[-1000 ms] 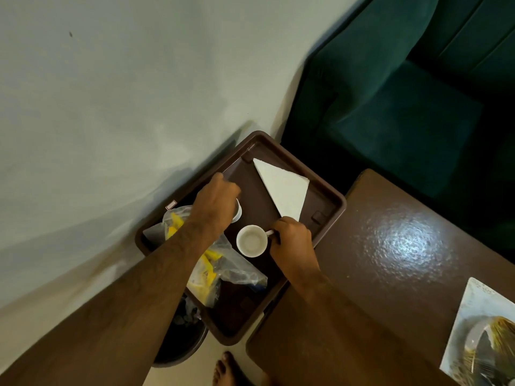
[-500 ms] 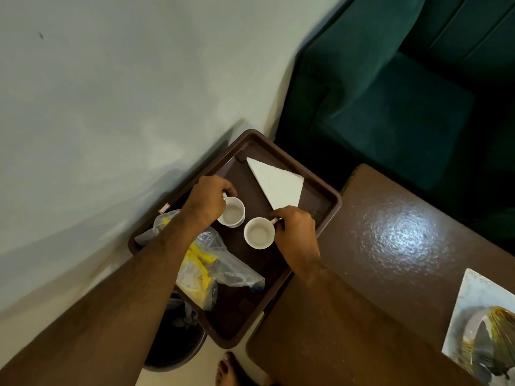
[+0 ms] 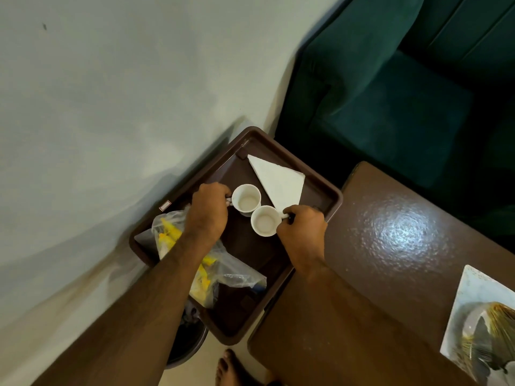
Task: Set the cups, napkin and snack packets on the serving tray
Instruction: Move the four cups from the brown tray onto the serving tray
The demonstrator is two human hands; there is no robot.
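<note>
My left hand (image 3: 207, 211) pinches one white cup's (image 3: 246, 200) handle, my right hand (image 3: 303, 229) the other cup's (image 3: 264, 220) — rims nearly touching between my fingers.

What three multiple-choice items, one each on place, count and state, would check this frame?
1. Where does the napkin lie?
A. on the tray's far end
B. on the table
C. under the packets

2. How many cups show on the tray?
A. one
B. two
C. three

3. What is the right hand doing?
A. resting flat on the table
B. lifting the napkin
C. gripping a cup's handle

Key: 1 A, the white triangle sits beyond the cups; 2 B, the far cup and near cup stand side by side; 3 C, its fingers curl round the near cup's handle, as the left hand does on the far cup.
</note>
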